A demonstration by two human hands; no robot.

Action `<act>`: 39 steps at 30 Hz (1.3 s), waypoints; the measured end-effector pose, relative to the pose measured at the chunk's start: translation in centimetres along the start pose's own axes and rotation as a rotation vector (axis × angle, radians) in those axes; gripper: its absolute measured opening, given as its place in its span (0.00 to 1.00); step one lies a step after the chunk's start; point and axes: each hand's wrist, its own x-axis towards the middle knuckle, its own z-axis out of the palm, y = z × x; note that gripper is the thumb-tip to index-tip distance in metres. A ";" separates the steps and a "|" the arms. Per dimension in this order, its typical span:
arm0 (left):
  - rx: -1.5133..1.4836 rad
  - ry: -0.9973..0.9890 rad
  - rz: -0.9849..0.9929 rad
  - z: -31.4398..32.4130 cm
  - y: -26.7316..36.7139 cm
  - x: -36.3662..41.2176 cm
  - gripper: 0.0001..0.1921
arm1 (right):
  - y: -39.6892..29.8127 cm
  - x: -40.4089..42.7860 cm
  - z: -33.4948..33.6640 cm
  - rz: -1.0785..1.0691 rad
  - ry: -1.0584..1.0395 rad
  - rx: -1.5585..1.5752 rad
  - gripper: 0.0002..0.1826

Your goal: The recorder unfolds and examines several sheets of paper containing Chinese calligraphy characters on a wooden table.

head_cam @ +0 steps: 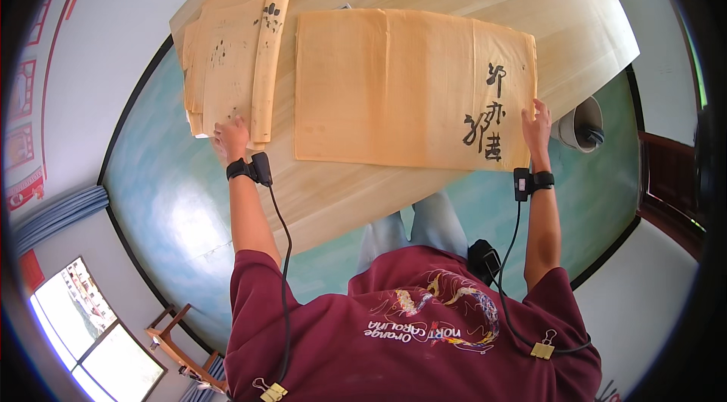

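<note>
A large folded sheet of tan paper [363, 89] with black brush writing at its right end lies flat on the wooden table. My right hand [537, 126] is at its right edge, fingertips over the border and the thumb near the edge; whether it grips the paper cannot be told. To the left lies a stack of tan paper sheets [227, 61] with ink blots, its right side folded over into a long strip. My left hand [232, 135] rests on the lower edge of this stack with bent fingers. Both wrists carry black straps with cabled devices.
The pale wooden table [352, 197] has its near edge just before my legs. A light-coloured bin [579, 126] with something dark inside stands on the floor beyond its right side. A wooden frame [176, 345] stands at lower left. Black cables run down both arms.
</note>
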 end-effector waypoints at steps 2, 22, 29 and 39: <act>-0.046 -0.075 -0.019 0.7 -0.6 0.3 0.38 | 0.0 -0.6 0.4 0.004 -0.017 0.016 0.24; -0.148 0.270 0.058 -5.9 2.1 -5.0 0.08 | -8.4 -1.8 0.1 -0.113 -0.103 0.044 0.22; -0.301 0.495 0.269 -9.7 4.7 -8.2 0.05 | -19.6 -4.1 1.5 -0.247 -0.284 0.208 0.21; -0.195 0.576 0.694 -10.1 8.9 -15.6 0.04 | -40.9 -11.2 7.3 -0.219 -0.893 0.722 0.30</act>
